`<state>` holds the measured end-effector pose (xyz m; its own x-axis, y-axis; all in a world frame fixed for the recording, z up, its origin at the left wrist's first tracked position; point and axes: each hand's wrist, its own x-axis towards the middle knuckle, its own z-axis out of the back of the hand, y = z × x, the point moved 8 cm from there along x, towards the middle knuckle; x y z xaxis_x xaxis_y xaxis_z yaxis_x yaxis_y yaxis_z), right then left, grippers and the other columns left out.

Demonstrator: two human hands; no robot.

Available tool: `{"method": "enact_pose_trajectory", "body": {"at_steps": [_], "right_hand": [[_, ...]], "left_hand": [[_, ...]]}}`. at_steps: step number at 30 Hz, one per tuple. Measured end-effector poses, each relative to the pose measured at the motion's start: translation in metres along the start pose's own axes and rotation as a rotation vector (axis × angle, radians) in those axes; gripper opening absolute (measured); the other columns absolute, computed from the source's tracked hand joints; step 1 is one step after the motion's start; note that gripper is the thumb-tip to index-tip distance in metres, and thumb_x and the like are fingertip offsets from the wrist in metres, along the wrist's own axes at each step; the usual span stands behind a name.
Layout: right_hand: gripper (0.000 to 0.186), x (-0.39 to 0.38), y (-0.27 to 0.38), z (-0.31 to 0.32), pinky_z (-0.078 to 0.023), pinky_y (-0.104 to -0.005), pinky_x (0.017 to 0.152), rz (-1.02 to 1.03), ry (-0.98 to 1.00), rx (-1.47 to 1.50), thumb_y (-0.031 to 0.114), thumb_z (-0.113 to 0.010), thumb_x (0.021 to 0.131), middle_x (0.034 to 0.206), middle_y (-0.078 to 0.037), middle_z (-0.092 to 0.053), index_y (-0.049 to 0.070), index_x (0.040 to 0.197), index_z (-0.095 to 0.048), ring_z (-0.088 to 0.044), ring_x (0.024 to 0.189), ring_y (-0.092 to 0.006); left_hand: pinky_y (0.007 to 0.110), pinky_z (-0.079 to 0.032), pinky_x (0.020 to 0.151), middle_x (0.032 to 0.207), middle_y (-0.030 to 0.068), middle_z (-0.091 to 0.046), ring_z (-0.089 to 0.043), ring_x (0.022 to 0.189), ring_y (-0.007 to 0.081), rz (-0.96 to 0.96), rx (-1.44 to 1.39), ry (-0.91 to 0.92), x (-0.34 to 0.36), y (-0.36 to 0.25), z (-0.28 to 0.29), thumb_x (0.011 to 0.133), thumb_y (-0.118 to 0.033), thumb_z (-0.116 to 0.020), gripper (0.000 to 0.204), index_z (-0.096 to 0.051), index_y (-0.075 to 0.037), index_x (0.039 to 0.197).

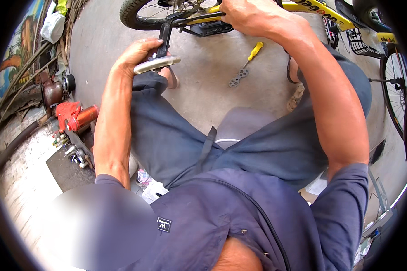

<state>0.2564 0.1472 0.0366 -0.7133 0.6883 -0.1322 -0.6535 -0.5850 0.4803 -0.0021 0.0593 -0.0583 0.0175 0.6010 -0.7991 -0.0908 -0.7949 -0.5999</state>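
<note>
A small bicycle (199, 19) with yellow frame parts reaches in from the top edge, its rear tyre (129, 14) at the left. Beside that tyre, my left hand (138, 56) is closed around a training wheel (157, 65) and its black bracket (165, 38), thumb on the bracket. The bracket's upper end meets the bicycle near the rear axle; whether it is fastened cannot be seen. My right hand (248, 17) is closed at the bicycle's middle, by the chain cover. Its fingertips are partly hidden, so what they grip is unclear.
On the concrete between my feet lie a yellow-handled screwdriver (255, 51) and a dumbbell-shaped multi-hole wrench (238, 78). A red tool (82, 116) and metal parts (77, 155) sit at my left. Another bicycle's wheel (395, 86) and a black basket (365, 44) stand at the right.
</note>
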Motion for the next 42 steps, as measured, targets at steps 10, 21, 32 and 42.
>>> {"method": "enact_pose_trajectory", "body": {"at_steps": [10, 21, 32, 42], "right_hand": [[0.014, 0.010, 0.006, -0.019, -0.051, -0.0458, 0.061, 0.164, 0.044, -0.008, 0.008, -0.053, 0.078, 0.071, -0.023, -0.064, -0.001, 0.073, -0.064, -0.065, 0.069, -0.0381], [0.019, 0.016, -0.007, -0.039, -0.046, -0.0490, 0.066, 0.034, 0.026, -0.161, 0.011, -0.051, 0.079, 0.074, -0.027, -0.060, -0.004, 0.068, -0.058, -0.061, 0.075, -0.0435], [0.017, 0.045, 0.004, -0.065, -0.046, -0.0498, 0.066, 0.022, 0.069, -0.166, 0.013, -0.052, 0.080, 0.072, -0.023, -0.061, 0.000, 0.074, -0.060, -0.061, 0.075, -0.0423], [0.015, 0.058, 0.021, -0.070, -0.049, -0.0475, 0.068, 0.122, 0.004, -0.130, 0.010, -0.055, 0.080, 0.074, -0.025, -0.062, -0.002, 0.076, -0.063, -0.063, 0.075, -0.0420]], "left_hand": [[0.033, -0.059, 0.064, 0.082, 0.0179, -0.070, -0.070, 0.072, 0.0228, -0.049, -0.121, 0.070, -0.002, 0.002, -0.005, 0.095, -0.016, -0.057, 0.016, -0.057, -0.001, 0.091], [0.031, -0.058, 0.065, 0.076, 0.0112, -0.066, -0.071, 0.072, 0.0208, -0.053, -0.055, 0.077, 0.002, 0.003, -0.008, 0.094, -0.023, -0.059, 0.024, -0.059, 0.001, 0.088], [0.029, -0.057, 0.064, 0.076, 0.0142, -0.068, -0.071, 0.070, 0.0204, -0.068, -0.056, 0.081, -0.003, -0.001, -0.017, 0.094, -0.024, -0.059, 0.025, -0.059, -0.001, 0.086], [0.028, -0.057, 0.061, 0.070, 0.0086, -0.065, -0.071, 0.069, 0.0204, -0.045, -0.048, 0.051, -0.002, 0.000, -0.013, 0.093, -0.023, -0.060, 0.024, -0.055, -0.005, 0.078]]}}
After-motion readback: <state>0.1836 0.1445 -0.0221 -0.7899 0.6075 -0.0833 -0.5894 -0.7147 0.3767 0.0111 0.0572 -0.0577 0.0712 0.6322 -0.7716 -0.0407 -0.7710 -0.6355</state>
